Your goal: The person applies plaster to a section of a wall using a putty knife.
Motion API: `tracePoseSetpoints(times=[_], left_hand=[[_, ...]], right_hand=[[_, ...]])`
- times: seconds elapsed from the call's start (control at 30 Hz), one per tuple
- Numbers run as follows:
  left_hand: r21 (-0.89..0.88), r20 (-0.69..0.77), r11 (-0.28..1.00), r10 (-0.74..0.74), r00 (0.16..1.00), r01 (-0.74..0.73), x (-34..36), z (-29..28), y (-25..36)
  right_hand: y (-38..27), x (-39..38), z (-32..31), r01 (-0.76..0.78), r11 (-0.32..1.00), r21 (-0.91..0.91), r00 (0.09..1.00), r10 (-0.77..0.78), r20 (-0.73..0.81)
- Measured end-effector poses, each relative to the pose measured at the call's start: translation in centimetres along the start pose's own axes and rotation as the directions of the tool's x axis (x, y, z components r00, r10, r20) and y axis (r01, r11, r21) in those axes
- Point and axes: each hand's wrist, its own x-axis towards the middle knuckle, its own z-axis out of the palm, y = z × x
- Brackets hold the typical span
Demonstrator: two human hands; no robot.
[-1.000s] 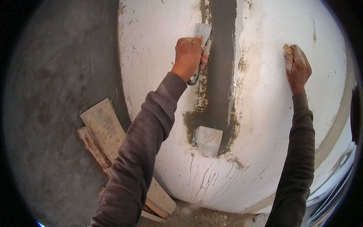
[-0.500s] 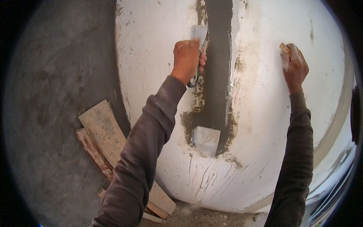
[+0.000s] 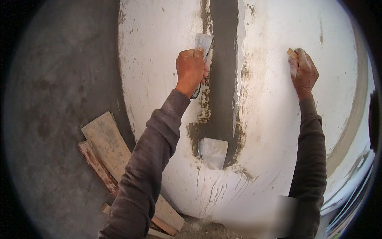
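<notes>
My left hand (image 3: pixel 190 71) is closed round the handle of a putty knife (image 3: pixel 203 41), its pale blade pointing up against the white wall (image 3: pixel 167 44). The blade lies beside the left edge of a dark grey vertical strip (image 3: pixel 223 71) of bare cement. Further right, at about the same height, my right hand (image 3: pixel 304 71) pinches a small tan piece (image 3: pixel 292 53) close to the wall; its kind is unclear. White powder or paste coats that hand's fingers. A whitish square box cover (image 3: pixel 215 153) sits at the strip's lower end.
Boards (image 3: pixel 106 139) lean at the lower left, partly behind my left sleeve, near a dark grey surface (image 3: pixel 59 87). Drip marks (image 3: pixel 217 187) run down the wall below the box. A greyish band (image 3: pixel 352 123) curves along the right. A blurred patch hides the lower right wall.
The whole view has shifted, so wall and hands appear slightly further left and lower. Both hands keep their grips; the putty knife stays beside the strip's left edge.
</notes>
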Motion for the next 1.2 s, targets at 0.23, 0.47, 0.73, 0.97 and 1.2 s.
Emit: tracePoseSetpoints(times=[0.23, 0.47, 0.73, 0.97, 1.2], left_hand=[[-0.042, -0.061, 0.988, 0.146, 0.987, -0.148, 3.4, -1.1, 2.0], [0.142, -0.032, 0.989, 0.056, 0.998, -0.051, 0.6, -0.9, 1.4], [0.625, 0.008, 0.612, 0.615, 0.789, -0.484, 8.4, -3.5, 1.1], [0.774, 0.136, 0.343, 0.730, 0.669, -0.532, 11.0, -4.4, 3.4], [0.772, 0.089, 0.424, 0.667, 0.740, -0.474, 12.0, -3.7, 4.0]], right_hand=[[-1.2, 0.0, 0.1, 0.015, 0.999, 0.043, 1.000, -0.015, -0.004], [-0.3, 0.0, 0.0, 0.007, 1.000, 0.013, 1.000, -0.007, 0.013], [-1.4, 0.0, -0.2, -0.012, 0.999, 0.045, 1.000, 0.011, 0.020], [-1.1, -0.1, -0.1, 0.006, 1.000, 0.017, 1.000, -0.006, -0.017], [-0.9, -0.2, 0.3, 0.010, 1.000, 0.014, 1.000, -0.010, -0.001]])
